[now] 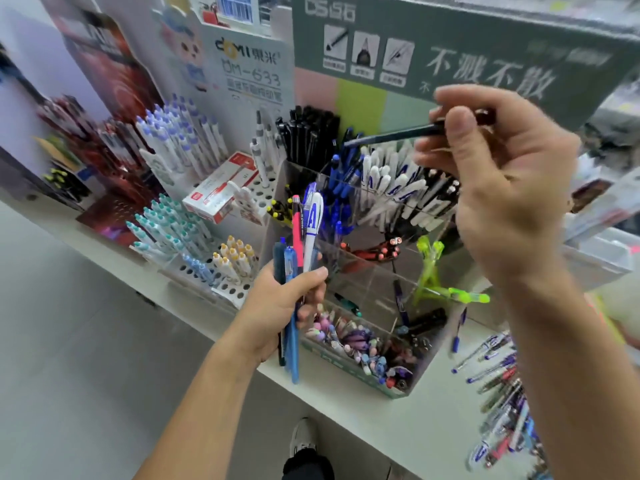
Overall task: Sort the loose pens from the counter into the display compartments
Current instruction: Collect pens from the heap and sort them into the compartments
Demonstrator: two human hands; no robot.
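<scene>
Right hand (498,188) is pinching a dark pen (398,134) between thumb and curled fingers, holding it nearly level and raised above the rear compartments of the clear display case (377,268); the pen's tip is pointing left toward the black pens (313,135) standing at the back, without touching them. Left hand (287,303) is gripping a bundle of pens (298,271) upright just beside the left wall of the case: blue ones, a dark one, a pink one and a white one with blue lettering are showing above the fist, and blue barrels are sticking out below it. Inside the case, blue pens (337,188) and white-capped pens (394,181) are filling the upper compartments, red-and-black ones are lying in a middle one, green pens (436,271) are leaning in another, and small pastel items are sitting in the front tray (356,344). Loose pens (502,386), mostly clear with blue or red ends, are lying scattered on the white counter (346,403) to the right of the case, partly blurred. Left of the case, racks are holding white pens with purple tops (180,133), teal-topped pens (166,226) and yellow-topped pens (235,258). A red-and-white box (221,192) is resting on one rack.
</scene>
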